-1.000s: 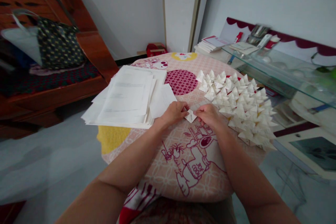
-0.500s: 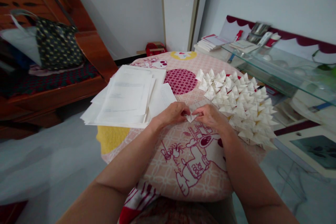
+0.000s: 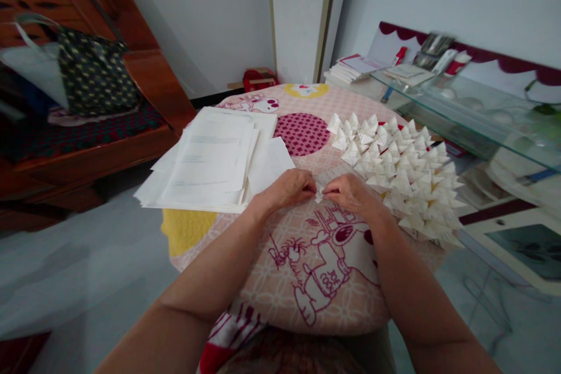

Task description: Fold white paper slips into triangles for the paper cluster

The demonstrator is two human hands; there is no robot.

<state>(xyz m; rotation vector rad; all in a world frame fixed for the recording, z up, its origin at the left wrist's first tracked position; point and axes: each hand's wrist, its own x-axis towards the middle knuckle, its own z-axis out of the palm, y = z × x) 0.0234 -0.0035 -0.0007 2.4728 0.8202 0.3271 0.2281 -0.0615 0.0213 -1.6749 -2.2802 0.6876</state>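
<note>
The left hand and right hand pinch a seemingly unfinished paper, while many folded pieces look done and stacked sheets lie unfolded.

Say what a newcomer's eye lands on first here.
Probably the dense cluster of pointed, white folded-paper pieces on the right side of the pink patterned tablecloth. Next, the untidy stack of white printed paper sheets on its left side. Between them, the left hand and right hand hold a small folded white paper at their fingertips.
</note>
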